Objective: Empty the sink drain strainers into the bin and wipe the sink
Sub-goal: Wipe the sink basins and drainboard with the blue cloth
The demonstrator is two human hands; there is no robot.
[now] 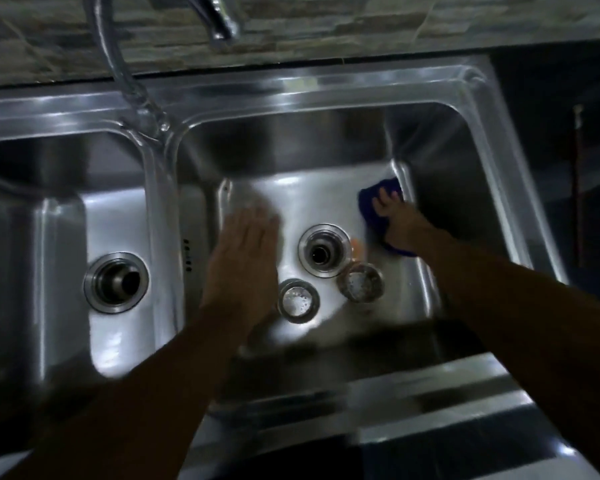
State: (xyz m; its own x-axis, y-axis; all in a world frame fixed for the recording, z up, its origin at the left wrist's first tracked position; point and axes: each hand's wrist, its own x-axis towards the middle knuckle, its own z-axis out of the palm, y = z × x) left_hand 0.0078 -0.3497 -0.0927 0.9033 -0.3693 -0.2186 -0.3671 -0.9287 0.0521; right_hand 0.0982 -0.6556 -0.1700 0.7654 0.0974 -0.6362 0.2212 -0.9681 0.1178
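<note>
basins 2: left basin [118, 216], right basin [312, 202] | drains 2: left drain [116, 282], right drain [323, 252] | strainers 2 — left strainer [298, 300], right strainer [361, 282] | cloth [368, 206] 1 | tap [111, 60] 1 | hands 2 — left hand [243, 265], right hand [400, 226]

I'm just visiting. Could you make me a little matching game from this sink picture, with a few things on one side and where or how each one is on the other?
Things:
1. blue cloth
2. left hand
3. strainers
4. left drain

Descriptions:
a. open hole in the left basin
b. loose on the floor of the right basin
c. fingers straight, holding nothing
d. pressed under the right hand, by the far right corner

Pairs: 1-d, 2-c, 3-b, 4-a.
</note>
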